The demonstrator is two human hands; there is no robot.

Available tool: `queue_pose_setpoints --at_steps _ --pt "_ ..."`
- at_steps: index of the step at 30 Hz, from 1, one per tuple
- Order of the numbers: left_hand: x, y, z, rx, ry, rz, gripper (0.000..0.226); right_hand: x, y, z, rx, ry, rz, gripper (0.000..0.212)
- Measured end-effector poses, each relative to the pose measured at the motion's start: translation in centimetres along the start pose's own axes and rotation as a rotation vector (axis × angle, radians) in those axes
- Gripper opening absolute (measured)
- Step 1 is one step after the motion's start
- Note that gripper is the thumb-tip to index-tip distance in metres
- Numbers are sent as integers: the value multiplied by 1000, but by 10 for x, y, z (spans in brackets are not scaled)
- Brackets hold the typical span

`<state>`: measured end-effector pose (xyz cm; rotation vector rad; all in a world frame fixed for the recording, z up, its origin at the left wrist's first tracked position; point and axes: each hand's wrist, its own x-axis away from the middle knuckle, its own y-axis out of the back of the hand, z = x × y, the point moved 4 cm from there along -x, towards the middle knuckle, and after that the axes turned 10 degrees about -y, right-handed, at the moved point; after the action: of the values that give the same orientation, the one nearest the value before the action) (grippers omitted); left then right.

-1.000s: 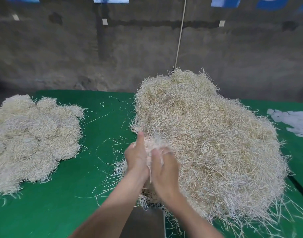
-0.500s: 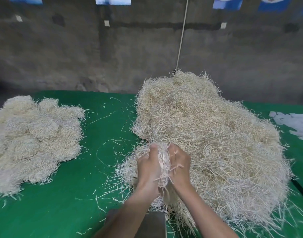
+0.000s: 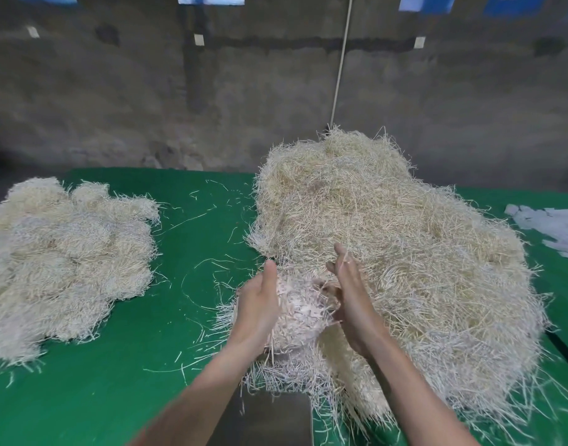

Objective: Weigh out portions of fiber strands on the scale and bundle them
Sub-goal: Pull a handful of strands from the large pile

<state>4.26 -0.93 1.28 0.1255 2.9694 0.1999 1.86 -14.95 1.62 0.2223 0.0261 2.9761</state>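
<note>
Head view: both hands face each other palm to palm, cupping a pale clump of fiber strands (image 3: 300,309) between them. The left hand (image 3: 258,312) has its fingers (image 3: 270,275) straight and together against the clump's left side. The right hand (image 3: 353,304) also has its fingers (image 3: 342,255) extended and presses the right side.

The clump sits at the near left edge of the big strand heap (image 3: 405,239) on the green counter (image 3: 186,333). A second pile (image 3: 67,262) lies well apart to the left.

A grey flat surface (image 3: 276,416) under the forearms is half hidden by strands and cut off below, and cannot be identified. A pale crumpled thing (image 3: 553,226) is cut off at the right edge.
</note>
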Motion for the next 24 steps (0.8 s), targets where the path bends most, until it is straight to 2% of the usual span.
queue_pose_setpoints --at_steps 2,3,5,6,8,10,12,14,15,17,19,20,22,24 --pt "-1 -7 -5 -122 -153 -26 38 11 -30 -1 40 0 137 83" --pt "-3 -8 -8 -121 -220 -69 42 16 -44 -7 69 -17 135 85" --pt "-8 -3 -14 -55 -275 -181 49 24 -61 -15 119 -27 -15 84" --pt "-10 1 -12 -17 -251 -238 54 22 -63 -18 129 -28 -89 76" --pt "-7 4 2 68 -76 -250 73 13 -57 -16 23 -77 -197 49" --pt "13 -8 17 172 151 -94 93 3 -47 -17 -143 -139 -301 60" --pt "33 -23 22 318 302 16 113 -2 -45 -17 -225 -159 -361 56" --pt "34 -29 27 446 442 -81 125 0 -50 -21 -181 -125 -387 48" --pt "30 -29 29 463 475 -151 121 1 -52 -23 -152 -102 -399 49" --pt "23 -26 31 423 436 -271 97 6 -53 -27 -58 -31 -421 59" --pt "19 -17 28 312 249 -343 68 9 -50 -27 69 50 -411 63" --pt "17 -11 28 234 149 -351 62 9 -48 -27 110 86 -398 54" --pt "12 -6 28 111 -5 -257 59 8 -45 -26 68 93 -326 32" --pt "8 -9 26 25 -105 -83 44 9 -46 -27 -27 66 -265 36"
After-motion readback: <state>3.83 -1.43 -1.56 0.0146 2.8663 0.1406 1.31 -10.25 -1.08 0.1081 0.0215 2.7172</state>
